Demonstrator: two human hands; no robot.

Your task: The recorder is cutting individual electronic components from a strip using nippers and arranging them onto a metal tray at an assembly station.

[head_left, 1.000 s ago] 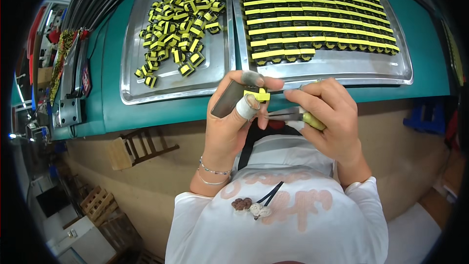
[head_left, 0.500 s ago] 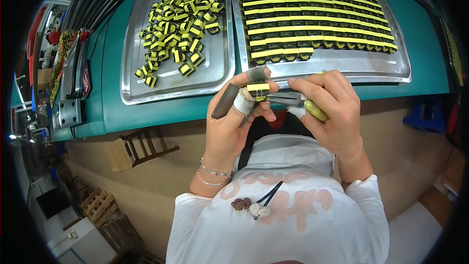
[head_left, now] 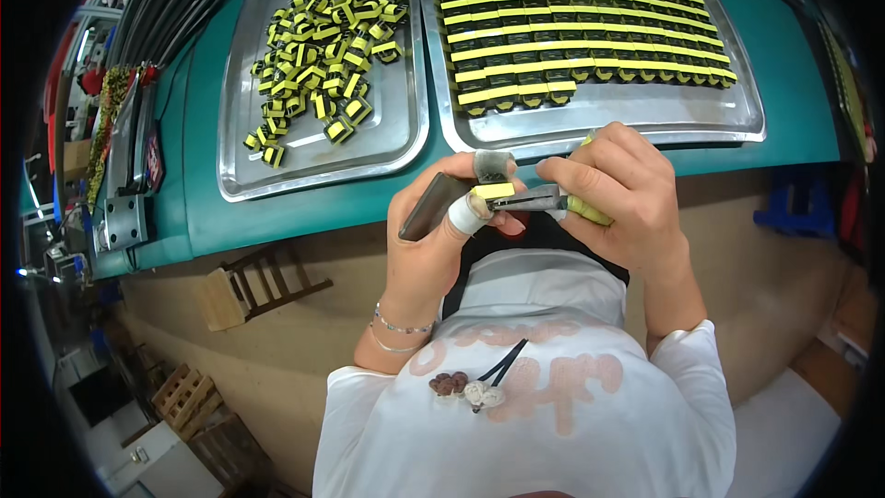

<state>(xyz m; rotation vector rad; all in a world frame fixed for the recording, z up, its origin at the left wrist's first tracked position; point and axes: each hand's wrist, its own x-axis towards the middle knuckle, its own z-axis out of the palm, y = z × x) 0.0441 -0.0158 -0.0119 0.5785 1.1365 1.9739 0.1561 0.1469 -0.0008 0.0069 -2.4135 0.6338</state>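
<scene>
My left hand (head_left: 419,254), with tape around its thumb and a finger, pinches a small black transformer (head_left: 493,191) banded in yellow tape. A dark flat bar (head_left: 431,207) is also tucked in that hand, against the palm. In my right hand (head_left: 631,198) are needle-nose pliers (head_left: 530,204) with yellow-green grips. Their jaws point left and reach the lower edge of the transformer at the left thumb. Fingers hide much of the transformer, and whether the jaws grip a pin is too small to tell.
On the green table (head_left: 207,221), a metal tray (head_left: 387,152) at left holds a loose heap of similar transformers. A second tray (head_left: 664,124) at right carries them in neat rows. Black strips (head_left: 175,0) lie at far left. A wooden stool (head_left: 221,300) stands below the table.
The transformer has tilted and sunk lower between the left fingers, and less of it shows. The plier tips have moved down, closer to the left thumb. The whole view has shifted slightly.
</scene>
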